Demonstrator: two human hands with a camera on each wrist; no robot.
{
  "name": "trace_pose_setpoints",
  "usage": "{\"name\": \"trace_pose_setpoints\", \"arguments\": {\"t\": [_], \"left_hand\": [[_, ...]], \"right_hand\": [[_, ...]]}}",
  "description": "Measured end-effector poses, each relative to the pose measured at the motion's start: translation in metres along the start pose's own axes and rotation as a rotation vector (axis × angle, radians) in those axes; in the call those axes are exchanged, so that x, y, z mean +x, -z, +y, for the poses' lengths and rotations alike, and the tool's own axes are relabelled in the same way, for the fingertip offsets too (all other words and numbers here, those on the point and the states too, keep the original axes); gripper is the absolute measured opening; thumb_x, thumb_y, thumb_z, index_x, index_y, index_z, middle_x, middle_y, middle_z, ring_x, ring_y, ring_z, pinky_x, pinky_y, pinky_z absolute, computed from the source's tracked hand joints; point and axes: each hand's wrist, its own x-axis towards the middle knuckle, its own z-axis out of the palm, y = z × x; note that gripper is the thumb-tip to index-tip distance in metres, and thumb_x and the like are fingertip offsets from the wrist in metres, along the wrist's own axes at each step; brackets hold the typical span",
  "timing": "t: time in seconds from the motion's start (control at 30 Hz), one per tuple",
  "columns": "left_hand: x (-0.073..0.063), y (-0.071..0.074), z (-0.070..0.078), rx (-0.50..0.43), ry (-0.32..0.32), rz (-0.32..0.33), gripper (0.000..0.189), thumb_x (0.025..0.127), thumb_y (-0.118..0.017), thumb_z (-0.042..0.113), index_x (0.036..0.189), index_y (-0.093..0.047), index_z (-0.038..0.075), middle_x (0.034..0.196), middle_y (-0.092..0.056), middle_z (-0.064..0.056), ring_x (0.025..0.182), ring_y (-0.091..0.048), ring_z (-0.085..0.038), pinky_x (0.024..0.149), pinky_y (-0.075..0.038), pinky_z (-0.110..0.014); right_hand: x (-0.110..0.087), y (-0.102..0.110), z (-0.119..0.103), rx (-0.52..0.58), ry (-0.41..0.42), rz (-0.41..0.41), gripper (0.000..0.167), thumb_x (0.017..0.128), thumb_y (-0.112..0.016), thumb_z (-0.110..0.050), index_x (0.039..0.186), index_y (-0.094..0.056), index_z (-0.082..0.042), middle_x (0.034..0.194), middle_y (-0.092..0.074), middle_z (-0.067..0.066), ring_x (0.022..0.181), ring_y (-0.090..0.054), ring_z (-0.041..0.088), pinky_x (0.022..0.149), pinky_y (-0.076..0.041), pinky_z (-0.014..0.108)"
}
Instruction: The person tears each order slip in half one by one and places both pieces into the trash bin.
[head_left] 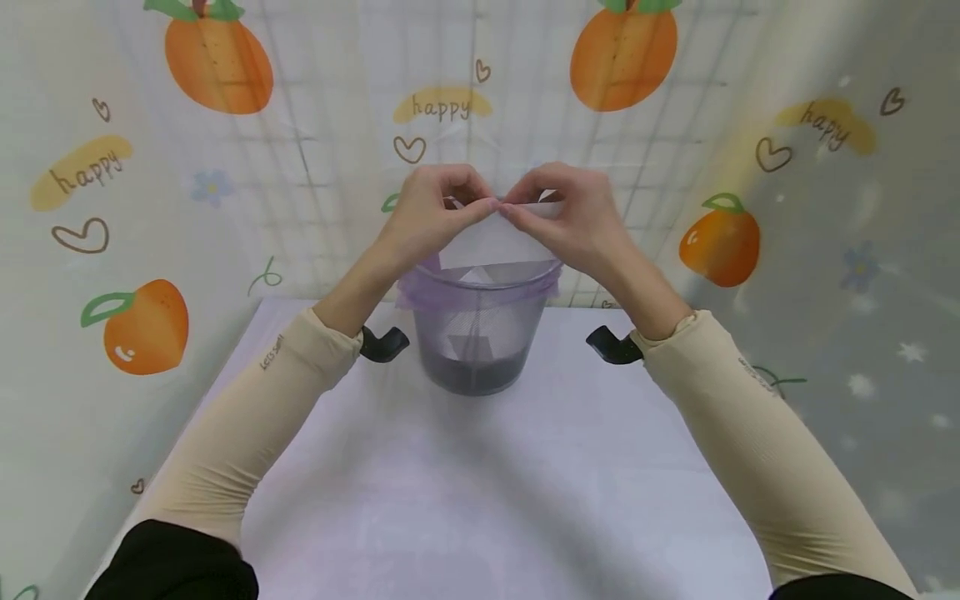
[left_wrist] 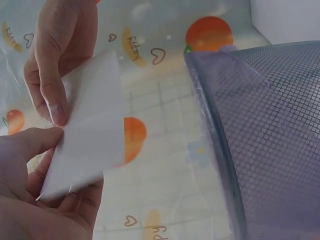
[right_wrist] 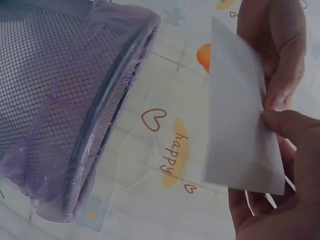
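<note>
A sheet of white paper hangs upright above the mouth of a dark mesh wastebasket. My left hand pinches its top edge between thumb and fingers. Close beside it, my right hand pinches the same edge, and the two thumb tips nearly meet. Both wrist views show the paper held apart from the basket rim. A thin purple bag lines the basket and folds over its rim. Through the mesh a pale piece shows inside.
The wastebasket stands toward the far edge of a white-covered table. Behind it hangs a curtain printed with oranges, hearts and "happy". Black curved pieces stick out at both wrists.
</note>
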Motion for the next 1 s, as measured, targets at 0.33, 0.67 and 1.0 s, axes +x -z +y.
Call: {"name": "trace_pose_setpoints", "arguments": {"t": [0.33, 0.67, 1.0], "left_hand": [[-0.001, -0.003, -0.009, 0.021, 0.026, -0.017, 0.009, 0.097, -0.076, 0.012, 0.091, -0.077, 0.004, 0.088, -0.077, -0.009, 0.080, -0.067, -0.014, 0.075, -0.055, -0.029], [-0.002, -0.007, -0.007, 0.024, 0.057, -0.039, 0.006, 0.096, -0.076, 0.008, 0.091, -0.077, 0.006, 0.087, -0.075, -0.006, 0.082, -0.066, -0.014, 0.074, -0.054, -0.028], [0.000, -0.008, 0.001, 0.055, 0.077, -0.051, 0.007, 0.097, -0.076, 0.010, 0.090, -0.076, 0.008, 0.088, -0.075, -0.003, 0.086, -0.066, -0.013, 0.081, -0.053, -0.028]], "right_hand": [[-0.002, -0.006, 0.007, 0.003, -0.046, -0.057, 0.006, 0.094, -0.079, -0.017, 0.094, -0.080, -0.011, 0.089, -0.076, -0.001, 0.085, -0.066, 0.006, 0.085, -0.060, 0.028], [-0.008, -0.004, 0.008, -0.002, -0.010, -0.044, 0.006, 0.095, -0.079, -0.014, 0.092, -0.079, -0.008, 0.089, -0.075, 0.005, 0.087, -0.067, 0.015, 0.087, -0.059, 0.039], [-0.013, 0.001, 0.004, -0.024, 0.057, 0.006, 0.005, 0.092, -0.083, -0.012, 0.090, -0.080, -0.009, 0.087, -0.074, 0.004, 0.089, -0.072, 0.016, 0.083, -0.060, 0.034]]}}
